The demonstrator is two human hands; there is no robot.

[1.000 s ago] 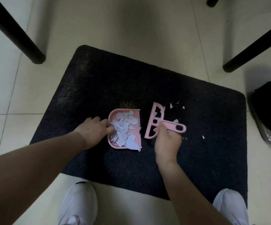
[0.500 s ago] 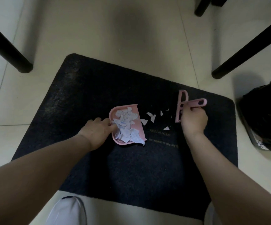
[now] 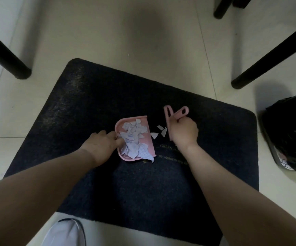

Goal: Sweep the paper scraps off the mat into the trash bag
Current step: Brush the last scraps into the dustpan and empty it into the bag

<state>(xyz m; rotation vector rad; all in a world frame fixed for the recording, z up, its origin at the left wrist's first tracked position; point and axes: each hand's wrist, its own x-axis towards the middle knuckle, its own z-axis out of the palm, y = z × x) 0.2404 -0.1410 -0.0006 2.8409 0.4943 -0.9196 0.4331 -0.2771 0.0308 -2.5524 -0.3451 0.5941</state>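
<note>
A small pink dustpan [image 3: 148, 137] lies in the middle of the black mat [image 3: 90, 107], filled with several white paper scraps [image 3: 134, 139]. My left hand [image 3: 101, 145] grips its left edge. My right hand [image 3: 183, 132] holds a pink hand brush [image 3: 169, 119], whose head stands just right of the pan's mouth. A few loose scraps [image 3: 158, 133] lie on the mat between brush and pan. One scrap hangs over the pan's near corner. The black trash bag [image 3: 292, 132] sits on the floor beyond the mat's right edge.
Black furniture legs stand on the tiled floor at the left [image 3: 5, 57], upper right [image 3: 271, 55] and top [image 3: 222, 8]. A white shoe [image 3: 65, 233] shows at the mat's near edge.
The brush swung out to the right, then came back left toward the pan, pushing the loose scraps close to its mouth. My left hand kept hold of the pan.
</note>
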